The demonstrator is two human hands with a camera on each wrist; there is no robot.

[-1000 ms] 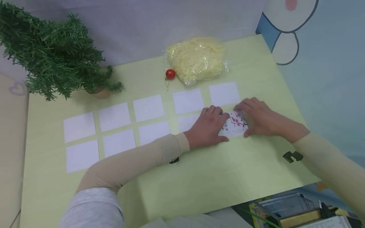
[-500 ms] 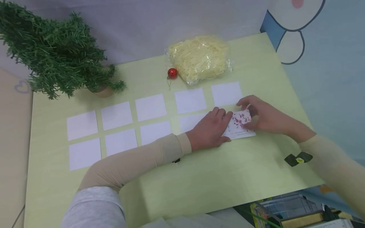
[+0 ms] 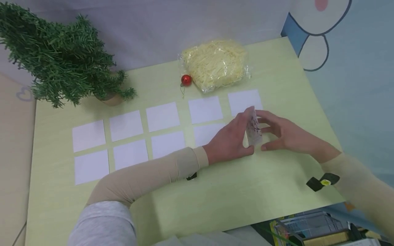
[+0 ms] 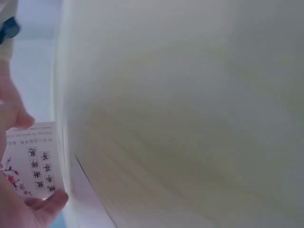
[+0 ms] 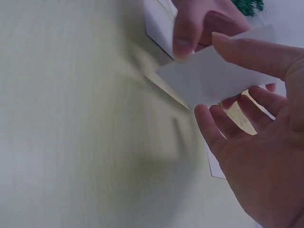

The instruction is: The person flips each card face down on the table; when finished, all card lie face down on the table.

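Observation:
A card printed with pink blossoms [image 3: 254,131] stands on edge between my two hands, over the right end of the front row of cards. My left hand [image 3: 229,141] pinches it, index finger at the top edge and thumb low down. Beside it, to the right, my right hand [image 3: 290,136] has its fingers spread and loosely bent, close to the card. In the left wrist view the printed card [image 4: 35,161] shows blossoms and boxed characters. A plain white side of the card [image 5: 204,83] faces the right wrist view, partly covered by the right thumb.
Blank white cards [image 3: 89,136] lie in two rows on the pale table [image 3: 231,191]. Behind them are a red bauble [image 3: 186,80] and a clear bag of pale yellow shreds [image 3: 215,65]. A potted artificial fir [image 3: 67,58] stands back left. A wire basket [image 3: 317,222] sits below the front edge.
The blossom card lay flat under the left hand; its right side has been lifted and it now stands upright. The right hand's fingers have spread, and the left fingers now hold the card's edge.

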